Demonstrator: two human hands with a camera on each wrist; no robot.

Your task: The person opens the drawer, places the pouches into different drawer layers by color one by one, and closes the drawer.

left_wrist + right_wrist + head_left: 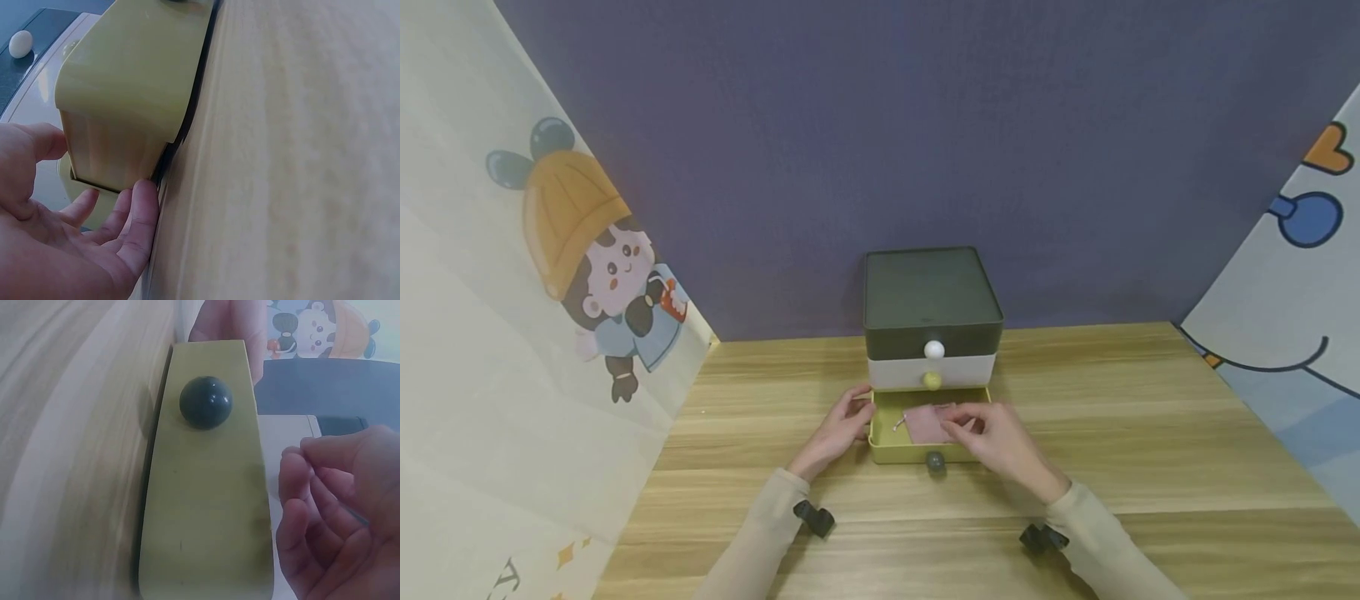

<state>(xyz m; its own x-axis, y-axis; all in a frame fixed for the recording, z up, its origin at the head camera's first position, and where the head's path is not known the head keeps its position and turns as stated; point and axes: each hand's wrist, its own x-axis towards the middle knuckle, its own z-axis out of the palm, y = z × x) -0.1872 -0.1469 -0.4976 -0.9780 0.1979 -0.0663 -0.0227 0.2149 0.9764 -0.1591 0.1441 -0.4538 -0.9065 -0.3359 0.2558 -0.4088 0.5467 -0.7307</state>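
Observation:
A small drawer unit holds a green bottom drawer (887,452), pulled out, with a dark round knob (206,402). Inside it lies a flat pink cloth piece, possibly a pouch (922,427), beside a small silvery item (898,422). My left hand (842,427) is at the drawer's left side, its fingers spread around the side wall in the left wrist view. My right hand (996,437) hovers over the drawer's right part, partly covering the pink cloth. Its thumb and index fingertips (292,469) meet in the right wrist view; whether anything thin is between them is not visible.
Above the open drawer sit a white drawer (887,372) with a yellow-green knob and a dark green top section (932,292) with a white knob. The unit stands on a wood-grain table (760,383) near a dark blue back wall (880,150). Cartoon-printed panels flank both sides.

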